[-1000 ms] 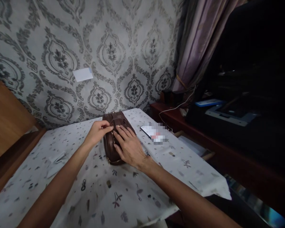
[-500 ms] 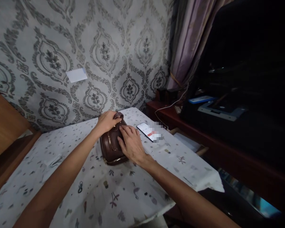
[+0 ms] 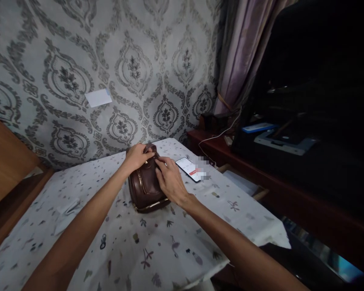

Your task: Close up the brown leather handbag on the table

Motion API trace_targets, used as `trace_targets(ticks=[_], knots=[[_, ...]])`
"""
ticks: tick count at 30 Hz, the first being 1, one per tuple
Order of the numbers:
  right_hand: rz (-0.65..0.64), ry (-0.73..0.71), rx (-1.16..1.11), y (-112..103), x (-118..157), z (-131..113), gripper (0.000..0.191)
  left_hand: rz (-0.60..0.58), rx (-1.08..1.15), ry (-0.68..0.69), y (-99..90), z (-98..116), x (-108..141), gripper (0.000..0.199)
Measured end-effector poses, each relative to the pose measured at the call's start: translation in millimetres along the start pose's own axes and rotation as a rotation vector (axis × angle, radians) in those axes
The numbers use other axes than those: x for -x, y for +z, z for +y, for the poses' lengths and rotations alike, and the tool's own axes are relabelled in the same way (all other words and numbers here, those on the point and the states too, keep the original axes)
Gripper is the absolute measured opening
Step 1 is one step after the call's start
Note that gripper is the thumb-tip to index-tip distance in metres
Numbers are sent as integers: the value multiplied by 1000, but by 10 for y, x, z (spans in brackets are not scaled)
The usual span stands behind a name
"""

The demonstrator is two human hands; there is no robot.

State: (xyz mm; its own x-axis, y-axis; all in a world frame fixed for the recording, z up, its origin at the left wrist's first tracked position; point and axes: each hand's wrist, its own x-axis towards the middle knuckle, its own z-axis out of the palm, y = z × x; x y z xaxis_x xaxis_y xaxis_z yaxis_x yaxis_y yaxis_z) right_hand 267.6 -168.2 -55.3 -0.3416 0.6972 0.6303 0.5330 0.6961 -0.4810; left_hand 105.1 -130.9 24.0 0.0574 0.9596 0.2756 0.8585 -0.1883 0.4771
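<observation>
A brown leather handbag (image 3: pixel 150 182) with gold zippers lies on the cloth-covered table, its carry handle (image 3: pixel 151 147) at the far end. My left hand (image 3: pixel 137 159) grips the bag's far left side by the handle, thumb lying across the top. From the right, my right hand (image 3: pixel 172 180) has its fingers bent and drawn together at the bag's upper right edge, near the base of the handle. What its fingertips pinch is too small to make out. Just right of this hand lies a phone (image 3: pixel 188 169) with a lit screen.
A white patterned tablecloth (image 3: pixel 115 250) covers the table, with a crumpled pale item (image 3: pixel 67 214) on the left. To the right stand an open drawer (image 3: pixel 242 184) and a dark red cabinet (image 3: pixel 279 202) bearing a large black screen (image 3: pixel 315 89). A white cable (image 3: pixel 218 135) hangs there.
My right hand's fingers, flatter on the bag before, have bent and drawn together, and the hand has shifted slightly right. My left hand stays at the handle.
</observation>
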Motion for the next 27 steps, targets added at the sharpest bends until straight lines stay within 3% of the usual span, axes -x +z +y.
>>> trace_targets(ticks=[6,10,16,18,23,27], knots=[[37,4,-102,12,-12,110,36,20,92,4,13,-52,-11,19],[-31,13,-49,-41,-6,192,38,19,155,-8,30,-73,-20,19],[-175,-29,-154,-127,4,357,38,29,163,-19,46,-89,-24,19],[-180,-24,-85,-168,0,312,38,38,173,-15,52,-97,-27,18],[-191,-29,375,-248,2,-8,40,57,198,-10,66,-112,-29,20],[-257,54,403,-210,-32,-121,54,53,245,12,74,-116,-16,21]])
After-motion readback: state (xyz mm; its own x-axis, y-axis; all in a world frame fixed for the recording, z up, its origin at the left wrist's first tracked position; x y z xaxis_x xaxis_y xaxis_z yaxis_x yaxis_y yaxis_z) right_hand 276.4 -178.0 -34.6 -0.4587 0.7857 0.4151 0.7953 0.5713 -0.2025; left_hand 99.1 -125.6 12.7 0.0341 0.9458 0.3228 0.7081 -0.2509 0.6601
